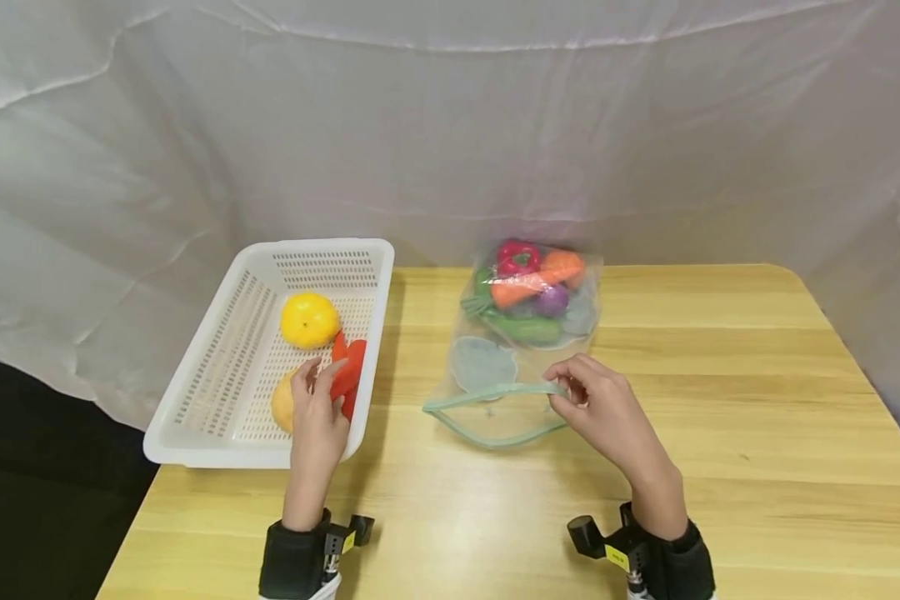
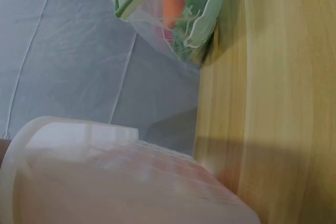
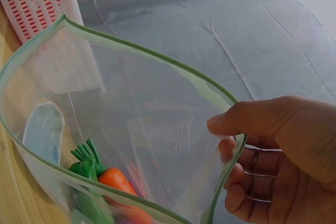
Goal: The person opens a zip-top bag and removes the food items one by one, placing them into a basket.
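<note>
Fingers of your right hand (image 1: 600, 402) are pinching the zip bag (image 1: 521, 350) rim, toy vegetables beyond; your left hand (image 1: 321, 410) is gripping a red toy pepper (image 1: 348, 371) inside the white basket (image 1: 217, 367).

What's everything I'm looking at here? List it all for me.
Table: one, light wood, under everything.
Basket: one, white, perforated, at the table's left edge.
Yellow fruit: one, in the basket.
Orange fruit: one, in the basket, partly hidden by the hand.
Red piece: one, in the basket, held by the left hand.
Bag: one, clear with a green rim, open, mid-table.
Toy vegetables: several, red, orange, purple, green, inside the bag.
Backdrop: one, white cloth, behind the table.
Left hand: holds the red piece.
Right hand: pinches the bag's rim.
</note>
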Motion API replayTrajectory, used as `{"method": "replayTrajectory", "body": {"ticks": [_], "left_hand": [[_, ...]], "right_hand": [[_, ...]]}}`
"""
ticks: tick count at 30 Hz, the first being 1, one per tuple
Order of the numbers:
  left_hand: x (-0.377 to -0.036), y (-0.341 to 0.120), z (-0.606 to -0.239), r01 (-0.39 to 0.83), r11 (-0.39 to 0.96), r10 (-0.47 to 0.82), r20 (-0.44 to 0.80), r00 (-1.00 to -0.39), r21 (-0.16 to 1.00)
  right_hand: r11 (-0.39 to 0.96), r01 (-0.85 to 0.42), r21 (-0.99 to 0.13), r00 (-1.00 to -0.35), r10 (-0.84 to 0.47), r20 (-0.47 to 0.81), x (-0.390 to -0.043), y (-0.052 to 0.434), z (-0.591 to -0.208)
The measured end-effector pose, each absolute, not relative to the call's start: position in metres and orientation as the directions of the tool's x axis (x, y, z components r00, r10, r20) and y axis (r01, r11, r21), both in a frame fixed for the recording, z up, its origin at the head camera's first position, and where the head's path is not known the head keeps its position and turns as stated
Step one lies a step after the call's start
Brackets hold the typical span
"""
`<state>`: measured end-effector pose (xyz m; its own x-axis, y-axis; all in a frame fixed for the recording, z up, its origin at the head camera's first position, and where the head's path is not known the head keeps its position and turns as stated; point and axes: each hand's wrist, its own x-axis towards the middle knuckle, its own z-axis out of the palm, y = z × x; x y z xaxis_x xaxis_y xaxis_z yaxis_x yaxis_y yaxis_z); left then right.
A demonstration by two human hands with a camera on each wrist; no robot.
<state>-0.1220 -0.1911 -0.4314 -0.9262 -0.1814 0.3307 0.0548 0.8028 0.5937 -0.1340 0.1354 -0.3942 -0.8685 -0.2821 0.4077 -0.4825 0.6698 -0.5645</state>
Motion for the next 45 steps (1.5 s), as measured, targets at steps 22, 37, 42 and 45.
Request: {"method": "replayTrajectory", "body": {"ticks": [22, 37, 42, 45], "left_hand": [[-0.118, -0.168, -0.435, 0.511, 0.696, -0.089, 0.767, -0.636, 0.504], [-0.155, -0.022, -0.437, 0.579, 0.797, 0.557, 0.160, -0.815, 0.173], [-0.200, -0.001, -0.435, 0.336, 0.942, 0.336, -0.010, -0.942, 0.003], [-0.214, 0.002, -0.432, 0.228, 0.973, 0.224, -0.091, -0.970, -0.042]], "right_hand": [[0.669, -0.461, -0.583, -0.883, -0.282, 0.374, -0.131, 0.135, -0.392], [0.672, -0.467, -0.575, -0.880, -0.285, 0.381, -0.132, 0.133, -0.391], [0.668, -0.466, -0.580, -0.881, -0.292, 0.372, -0.132, 0.132, -0.390], [0.669, -0.463, -0.581, -0.883, -0.291, 0.368, -0.132, 0.132, -0.391]]}}
